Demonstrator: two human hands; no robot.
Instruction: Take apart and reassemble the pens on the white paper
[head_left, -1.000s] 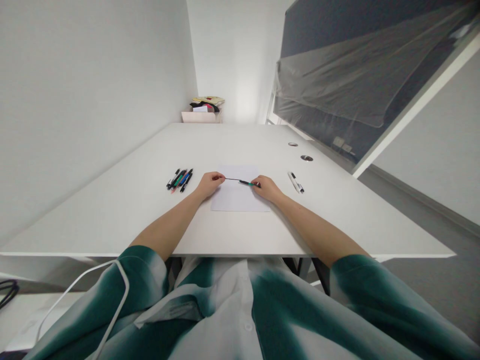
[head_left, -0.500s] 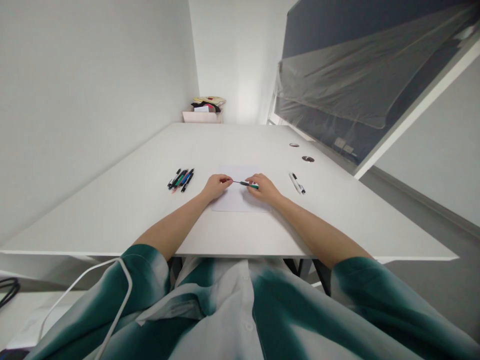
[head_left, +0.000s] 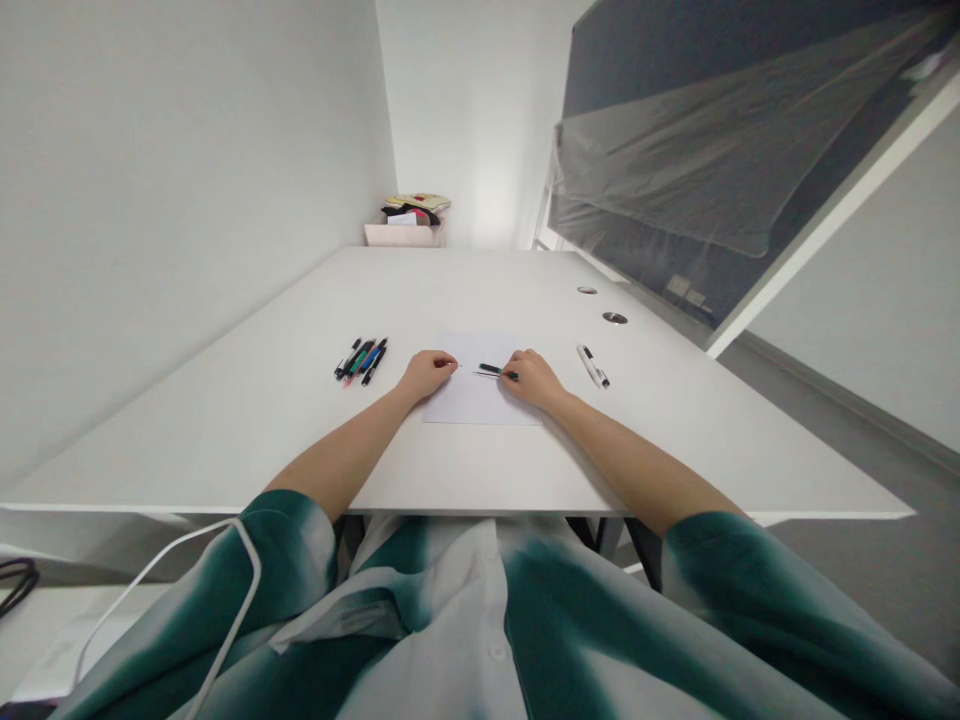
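A sheet of white paper (head_left: pixel 472 405) lies in front of me on the white table (head_left: pixel 480 465). Over its left edge my left hand (head_left: pixel 429 372) is closed in a pinch, with a tiny tip showing at the fingertips that is too small to name. My right hand (head_left: pixel 532 378), on the right part of the paper, has its fingers closed on the end of a dark green and black pen (head_left: pixel 490 368). Just below the barrel, a thin light stick like a pen refill (head_left: pixel 486 374) points left from the same fingers.
Several pens (head_left: pixel 361 360) lie bunched left of the paper. To the right rest white pens with black parts (head_left: pixel 593 367). Two round metal-rimmed fittings (head_left: pixel 615 318) sit farther right. A box of items (head_left: pixel 405 234) stands at the far end, and a plastic-covered panel (head_left: pixel 675 170) leans at right.
My left hand has drawn slightly left, away from the pen. The thin stick that stretched between both hands now lies alongside the barrel at my right fingers.
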